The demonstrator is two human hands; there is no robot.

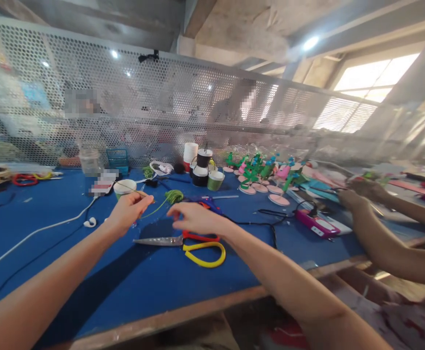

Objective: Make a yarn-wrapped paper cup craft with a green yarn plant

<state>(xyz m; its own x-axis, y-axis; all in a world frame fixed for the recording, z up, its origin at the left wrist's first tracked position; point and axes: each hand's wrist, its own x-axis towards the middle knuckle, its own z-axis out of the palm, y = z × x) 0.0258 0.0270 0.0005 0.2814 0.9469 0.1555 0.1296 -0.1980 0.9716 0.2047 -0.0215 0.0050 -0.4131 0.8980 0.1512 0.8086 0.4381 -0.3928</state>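
A blue-covered bench (pixel 52 253) runs under a perforated metal screen (pixel 161 97). By the white cup (pixel 125 187), a flat object (pixel 103 183) is blurred beyond reading. The left hand (pixel 127 211) is pinched shut on a thin stick (pixel 145 195). The stick's long axis slants from upper left to lower right, its near end toward the green thread ball (pixel 174 196). Just right of it, the right hand (pixel 194 217) has its fingers drawn together; what they grip cannot be told. Beneath lie scissors (pixel 183 241), blade pointing left. A co-worker's hand (pixel 365 189) is far right.
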